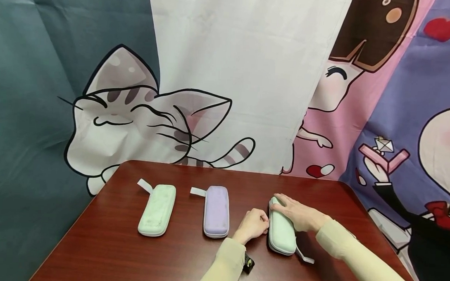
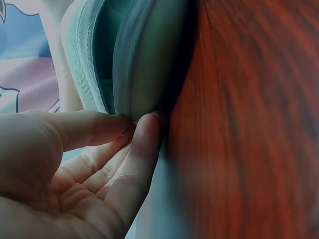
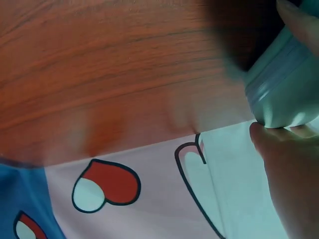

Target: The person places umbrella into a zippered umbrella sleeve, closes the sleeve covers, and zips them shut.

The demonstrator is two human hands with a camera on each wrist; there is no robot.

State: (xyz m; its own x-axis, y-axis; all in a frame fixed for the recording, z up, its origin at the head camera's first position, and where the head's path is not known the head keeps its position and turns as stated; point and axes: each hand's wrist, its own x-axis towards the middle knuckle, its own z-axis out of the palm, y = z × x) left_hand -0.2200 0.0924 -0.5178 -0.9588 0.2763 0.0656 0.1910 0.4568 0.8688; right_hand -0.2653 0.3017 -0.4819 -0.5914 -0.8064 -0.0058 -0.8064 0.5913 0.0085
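Note:
A light green zip case (image 1: 282, 235) lies at the right of the table, a white strap (image 1: 304, 255) at its near end. My right hand (image 1: 298, 213) holds its far part from above. In the right wrist view, the thumb and fingers (image 3: 291, 159) grip the green case (image 3: 284, 84) from two sides. On the case's left side, my left hand (image 1: 252, 225) pinches the zipper edge. The left wrist view shows thumb and finger (image 2: 144, 144) meeting at the zipper (image 2: 124, 64), beside an open gap in the case; any pull tab is hidden between them.
To the left on the brown table (image 1: 106, 244) lie a purple zip case (image 1: 216, 212) and another light green zip case (image 1: 157, 210), each with a white strap. A printed cloth (image 1: 242, 75) hangs behind the table's back edge.

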